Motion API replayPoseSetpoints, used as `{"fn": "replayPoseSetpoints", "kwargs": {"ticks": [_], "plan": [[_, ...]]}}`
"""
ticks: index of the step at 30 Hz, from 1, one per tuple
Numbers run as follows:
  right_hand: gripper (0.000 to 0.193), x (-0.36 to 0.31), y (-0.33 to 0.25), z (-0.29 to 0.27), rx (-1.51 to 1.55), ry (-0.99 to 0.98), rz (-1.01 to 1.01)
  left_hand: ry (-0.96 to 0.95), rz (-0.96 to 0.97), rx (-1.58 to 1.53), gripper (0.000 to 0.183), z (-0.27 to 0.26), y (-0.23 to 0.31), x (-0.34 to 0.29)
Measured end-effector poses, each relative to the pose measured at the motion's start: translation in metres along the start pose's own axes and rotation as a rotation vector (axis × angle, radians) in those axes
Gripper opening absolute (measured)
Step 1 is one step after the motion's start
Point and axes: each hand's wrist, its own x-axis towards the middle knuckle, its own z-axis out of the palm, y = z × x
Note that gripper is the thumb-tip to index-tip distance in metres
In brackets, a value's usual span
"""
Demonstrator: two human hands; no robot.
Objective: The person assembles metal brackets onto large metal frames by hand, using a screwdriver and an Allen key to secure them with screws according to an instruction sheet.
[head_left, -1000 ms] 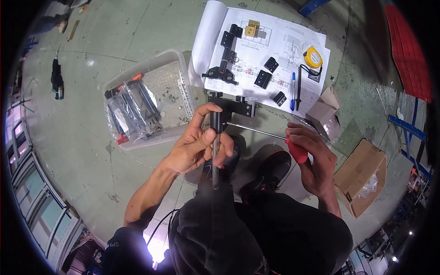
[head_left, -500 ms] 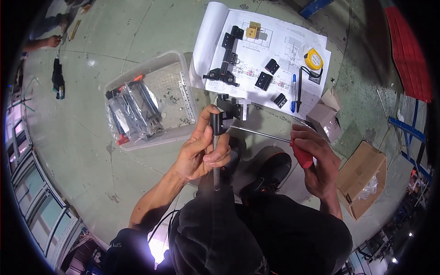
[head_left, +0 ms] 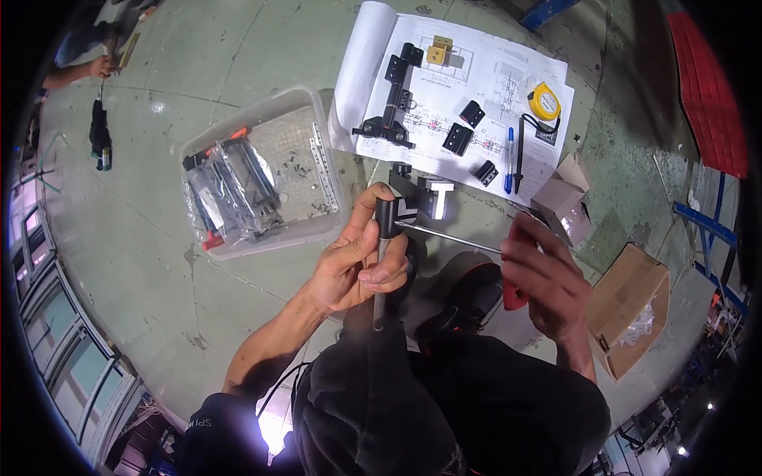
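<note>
Upright in my left hand (head_left: 353,266) is a black cylindrical fitting (head_left: 387,216) on a metal rod (head_left: 379,301), with my fingers wrapped round both. A black bracket with a bright silver T-shaped end (head_left: 439,198) extends from the fitting's far side. My right hand (head_left: 548,274) is closed round the red handle of a T-handle hex key (head_left: 456,236). The handle lies crosswise to the thin shaft, and the fingers partly cover it. The shaft's tip meets the right side of the fitting; the exact contact point is too small to make out.
Drawing sheets (head_left: 476,59) beyond my hands bear a black hinge-like assembly (head_left: 391,103), several black blocks, a gold bracket (head_left: 438,52), a tape measure (head_left: 544,103) and pens. A plastic bin (head_left: 298,103) holds bagged parts at left; a cardboard box (head_left: 619,297) stands right. Another person's hand (head_left: 101,67) shows far left.
My right hand has turned the hex key, its red handle now standing across the shaft. The fitting in my left hand has shifted slightly right, and the attached bracket has swung right and nearer.
</note>
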Motion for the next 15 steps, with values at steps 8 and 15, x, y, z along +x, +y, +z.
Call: {"fn": "replayPoseSetpoints", "kwargs": {"ticks": [8, 15], "plan": [[0.030, 0.000, -0.012, -0.009, 0.158, -0.064, 0.387, -0.017, 0.018, 0.092, 0.033, 0.008, -0.002, -0.002], [0.047, -0.023, 0.004, 0.005, -0.115, 0.217, 0.129, -0.022, 0.049, 0.176, 0.033, 0.017, -0.002, -0.003]]}}
